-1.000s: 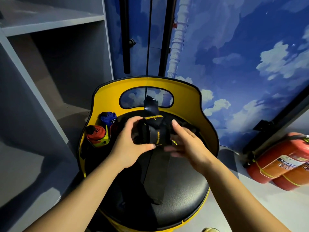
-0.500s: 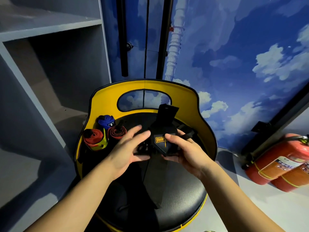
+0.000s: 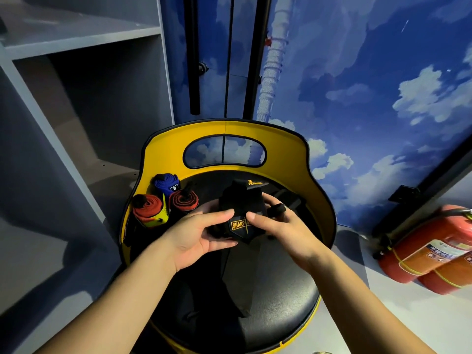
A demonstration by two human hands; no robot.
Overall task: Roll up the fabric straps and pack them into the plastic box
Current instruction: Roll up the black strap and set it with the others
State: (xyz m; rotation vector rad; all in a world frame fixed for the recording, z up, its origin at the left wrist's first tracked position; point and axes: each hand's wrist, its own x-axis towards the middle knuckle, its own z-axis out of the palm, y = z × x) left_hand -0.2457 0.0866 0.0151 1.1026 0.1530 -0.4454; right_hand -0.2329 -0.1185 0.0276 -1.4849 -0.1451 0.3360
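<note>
Hanging loose toward the viewer, the flat unrolled tail of the black strap (image 3: 241, 279) lies over the round, padded, faintly grained black seat of the stool (image 3: 278, 310), so this roll is judged only partly wound. Just above it, the left hand (image 3: 196, 235) and right hand (image 3: 286, 229) hold the thick wound part between them, thumbs pressed on the yellow "SHARP" label, fingers curled round the bundle; a small black loop sits on one right finger. Beyond the left hand, three finished rolls stand touching one another against the stool's glossy yellow curved backrest: a red and yellow roll (image 3: 149, 209), a red and black roll (image 3: 184, 199) and a blue roll (image 3: 166, 182), all tight woven spirals. No plastic box is visible, so packing appears still to come. Farther right, red fire extinguishers (image 3: 429, 254) lie on the floor
</note>
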